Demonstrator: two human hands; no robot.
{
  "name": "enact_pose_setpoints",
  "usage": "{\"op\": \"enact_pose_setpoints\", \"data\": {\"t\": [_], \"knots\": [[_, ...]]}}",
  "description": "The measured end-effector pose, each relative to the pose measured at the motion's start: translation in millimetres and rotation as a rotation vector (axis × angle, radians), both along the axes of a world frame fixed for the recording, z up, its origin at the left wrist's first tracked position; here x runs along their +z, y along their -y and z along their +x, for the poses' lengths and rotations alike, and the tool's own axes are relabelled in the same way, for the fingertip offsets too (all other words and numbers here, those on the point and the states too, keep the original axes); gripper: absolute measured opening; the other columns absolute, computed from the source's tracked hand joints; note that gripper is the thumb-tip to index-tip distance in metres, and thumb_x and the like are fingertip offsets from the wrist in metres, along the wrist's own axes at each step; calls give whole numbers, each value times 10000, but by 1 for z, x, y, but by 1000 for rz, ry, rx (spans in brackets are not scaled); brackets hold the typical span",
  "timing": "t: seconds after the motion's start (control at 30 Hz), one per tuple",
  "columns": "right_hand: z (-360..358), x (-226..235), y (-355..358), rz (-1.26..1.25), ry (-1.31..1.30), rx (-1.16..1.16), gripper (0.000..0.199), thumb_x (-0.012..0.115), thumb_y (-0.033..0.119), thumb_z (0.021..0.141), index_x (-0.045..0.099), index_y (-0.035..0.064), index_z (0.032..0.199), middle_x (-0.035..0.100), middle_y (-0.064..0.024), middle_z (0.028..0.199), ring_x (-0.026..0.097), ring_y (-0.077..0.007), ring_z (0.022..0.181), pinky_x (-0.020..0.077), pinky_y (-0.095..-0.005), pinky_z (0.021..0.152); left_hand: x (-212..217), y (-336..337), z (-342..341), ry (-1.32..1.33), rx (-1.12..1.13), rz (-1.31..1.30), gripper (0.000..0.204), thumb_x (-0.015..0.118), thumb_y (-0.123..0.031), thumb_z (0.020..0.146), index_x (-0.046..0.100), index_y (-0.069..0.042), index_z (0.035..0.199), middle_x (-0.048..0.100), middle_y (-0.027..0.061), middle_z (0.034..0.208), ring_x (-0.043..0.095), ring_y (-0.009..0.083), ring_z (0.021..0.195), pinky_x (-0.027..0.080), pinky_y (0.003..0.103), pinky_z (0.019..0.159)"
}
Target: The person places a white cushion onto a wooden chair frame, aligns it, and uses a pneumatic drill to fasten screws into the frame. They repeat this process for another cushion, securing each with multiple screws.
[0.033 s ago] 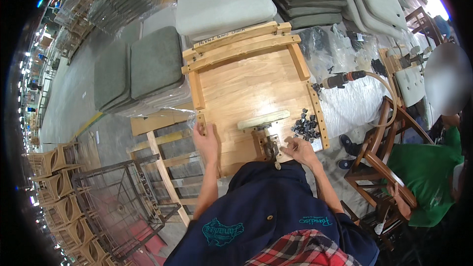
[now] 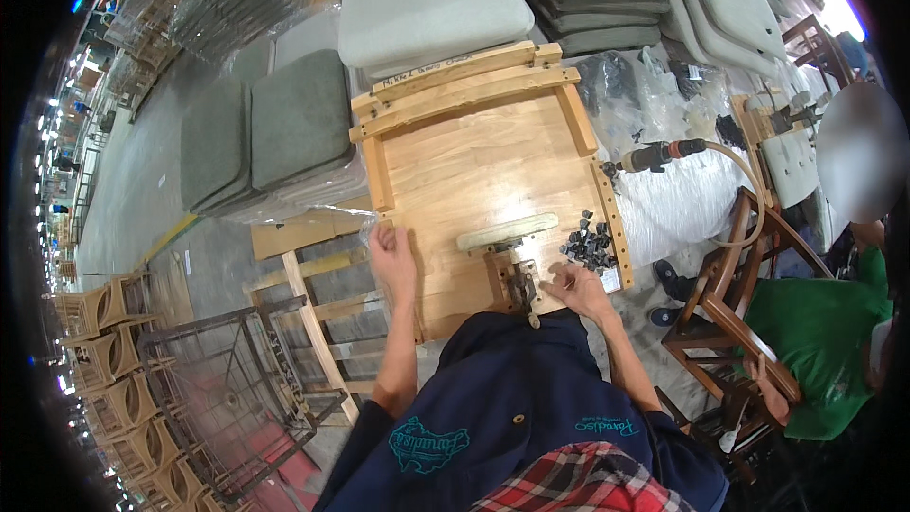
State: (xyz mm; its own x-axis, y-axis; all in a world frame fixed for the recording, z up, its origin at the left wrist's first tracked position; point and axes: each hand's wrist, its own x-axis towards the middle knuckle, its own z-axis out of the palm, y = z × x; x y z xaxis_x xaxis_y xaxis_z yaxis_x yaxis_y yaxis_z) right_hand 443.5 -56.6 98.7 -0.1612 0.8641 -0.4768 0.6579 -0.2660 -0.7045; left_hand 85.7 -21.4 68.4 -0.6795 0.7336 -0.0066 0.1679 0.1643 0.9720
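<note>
At the left edge of the wooden board, my left hand has its fingers curled together over the place of a narrow drilled strip. Whatever lies under those fingers is hidden. My right hand is at the near right of the board, fingers bent and drawn close to the thumb; anything between them is too small to make out. Beside it stands a metal toggle clamp, with a pale padded bar across its far end. A heap of small black plastic parts lies just beyond my right hand.
Wooden rails frame the board's far side. A power driver with a hose lies to the right. Cushions are stacked at left and a wire cage stands nearer. A person in green handles a dark wooden chair at right.
My left hand has shifted slightly away from me along the board's edge and now covers the drilled strip that showed between its fingers. My right hand stays nearly still.
</note>
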Motion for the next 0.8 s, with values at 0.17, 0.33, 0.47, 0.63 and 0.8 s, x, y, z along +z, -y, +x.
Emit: {"op": "enact_pose_setpoints", "data": {"t": [0.17, 0.33, 0.47, 0.63, 0.8], "knots": [[5, 2, -15, 4, -59, -119, 444, 837, 311, 826, 719, -13, 1106, 691, -130, 827, 681, -232, 765, 553, -350, 731, 36, -132, 2, 541, -212, 65, 473, 678, -281, 1001, 519, 43, 1308, 622, 131, 1165, 618, 203, 1105, 501, 333, 991], [24, -18, -13, 6, -70, -182, 406, 842, 269, 827, 709, -4, 1096, 687, -129, 828, 669, -225, 752, 549, -344, 722, 34, -271, 20, 1036, -260, 162, 589, 739, -365, 954, 448, 15, 1296, 620, 143, 1135, 632, 262, 1113, 531, 413, 1028], [39, -13, -5, -21, -57, -227, 399, 833, 253, 834, 687, -9, 1097, 694, -133, 858, 681, -241, 777, 549, -362, 726, 7, -364, 21, 1183, -123, 90, 797, 765, -392, 928, 339, 50, 1435, 536, 217, 1327, 578, 315, 1225, 495, 469, 1082], [58, -5, 9, -62, 15, -301, 434, 819, 298, 840, 696, 3, 1133, 714, -142, 906, 704, -282, 823, 560, -390, 740, -13, -437, 14, 1180, -238, 108, 807, 778, -469, 899, 421, 4, 1447, 482, 199, 1434, 480, 338, 1319, 399, 534, 1156], [73, 0, 25, -97, 63, -349, 451, 799, 332, 862, 692, 3, 1151, 731, -152, 923, 734, -270, 829, 582, -384, 752, 5, -454, 44, 1024, -71, 43, 785, 814, -506, 852, 488, -94, 1436, 502, 161, 1436, 483, 337, 1308, 388, 521, 1164]]}}
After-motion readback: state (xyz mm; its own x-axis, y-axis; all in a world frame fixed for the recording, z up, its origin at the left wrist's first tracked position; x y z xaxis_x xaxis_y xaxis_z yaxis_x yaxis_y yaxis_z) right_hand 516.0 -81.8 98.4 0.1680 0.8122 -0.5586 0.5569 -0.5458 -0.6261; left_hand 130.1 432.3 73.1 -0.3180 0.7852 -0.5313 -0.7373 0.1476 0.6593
